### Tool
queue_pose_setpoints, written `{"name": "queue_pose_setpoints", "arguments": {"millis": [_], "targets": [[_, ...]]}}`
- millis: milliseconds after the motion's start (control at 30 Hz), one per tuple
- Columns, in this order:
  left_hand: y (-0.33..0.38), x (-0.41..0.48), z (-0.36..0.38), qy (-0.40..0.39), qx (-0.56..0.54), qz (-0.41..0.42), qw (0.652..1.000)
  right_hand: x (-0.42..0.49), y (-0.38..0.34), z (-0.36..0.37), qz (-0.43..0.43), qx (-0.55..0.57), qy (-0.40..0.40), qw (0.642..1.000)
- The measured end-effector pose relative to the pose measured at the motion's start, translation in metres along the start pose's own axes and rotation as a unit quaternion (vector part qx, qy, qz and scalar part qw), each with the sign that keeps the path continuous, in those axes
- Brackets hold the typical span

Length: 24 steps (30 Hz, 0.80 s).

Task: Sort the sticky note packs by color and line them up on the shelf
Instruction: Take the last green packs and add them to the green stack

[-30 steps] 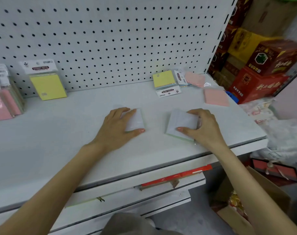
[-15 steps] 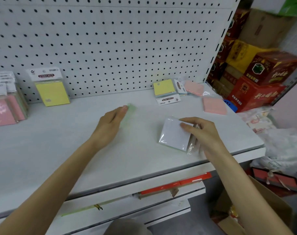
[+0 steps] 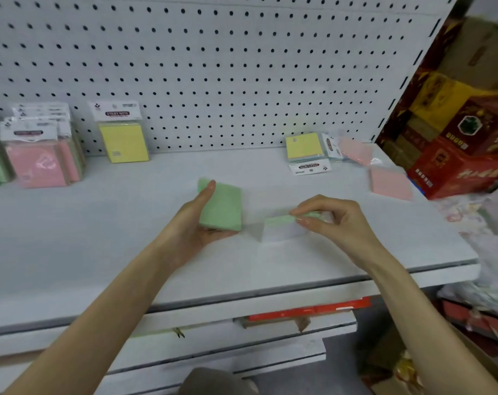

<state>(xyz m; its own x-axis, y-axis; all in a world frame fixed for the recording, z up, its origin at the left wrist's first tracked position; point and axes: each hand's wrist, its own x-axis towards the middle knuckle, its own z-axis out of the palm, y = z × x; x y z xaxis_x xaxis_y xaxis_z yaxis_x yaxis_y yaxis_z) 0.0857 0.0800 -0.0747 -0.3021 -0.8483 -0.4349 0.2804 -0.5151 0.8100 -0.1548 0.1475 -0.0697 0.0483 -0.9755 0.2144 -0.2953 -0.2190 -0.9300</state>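
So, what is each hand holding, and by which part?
Left hand grips a green pack from its left side; right hand pinches a second pack by its top edge.

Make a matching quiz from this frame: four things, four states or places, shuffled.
1. left hand
2. right hand
3. left yellow pack
4. front-right pink pack

A. flat on the shelf, near its right end
B. leaning on the pegboard
C. pinching a white-faced pack
D. holding a green pack

Pairs: 1-D, 2-C, 3-B, 4-A
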Motion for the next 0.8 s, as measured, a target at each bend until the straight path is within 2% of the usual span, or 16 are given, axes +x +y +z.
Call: {"name": "queue_pose_setpoints", "arguments": {"millis": [200,400,467,567,667,800], "targets": [[-0.003,0.000,0.000,0.004,0.000,0.004,1.000,-0.015,0.015,-0.002,0.004,0.008,-0.030,1.000],[-0.005,-0.001,0.000,-0.002,-0.007,-0.005,1.000,-0.016,0.027,0.008,0.027,-0.136,0.006,0.990],[-0.006,-0.002,-0.002,0.000,-0.004,0.001,1.000,-0.013,0.024,0.010,0.056,-0.257,0.010,0.965],[-0.005,-0.004,-0.009,0.027,0.022,0.027,0.999,-0.014,0.021,0.018,0.147,-0.412,0.010,0.899],[-0.002,-0.007,-0.019,0.069,0.055,0.080,0.993,-0.025,0.020,0.031,0.203,-0.436,0.064,0.874],[0.003,-0.014,-0.044,0.073,0.131,0.176,0.973,-0.025,0.019,0.044,0.210,-0.428,0.072,0.876]]}}
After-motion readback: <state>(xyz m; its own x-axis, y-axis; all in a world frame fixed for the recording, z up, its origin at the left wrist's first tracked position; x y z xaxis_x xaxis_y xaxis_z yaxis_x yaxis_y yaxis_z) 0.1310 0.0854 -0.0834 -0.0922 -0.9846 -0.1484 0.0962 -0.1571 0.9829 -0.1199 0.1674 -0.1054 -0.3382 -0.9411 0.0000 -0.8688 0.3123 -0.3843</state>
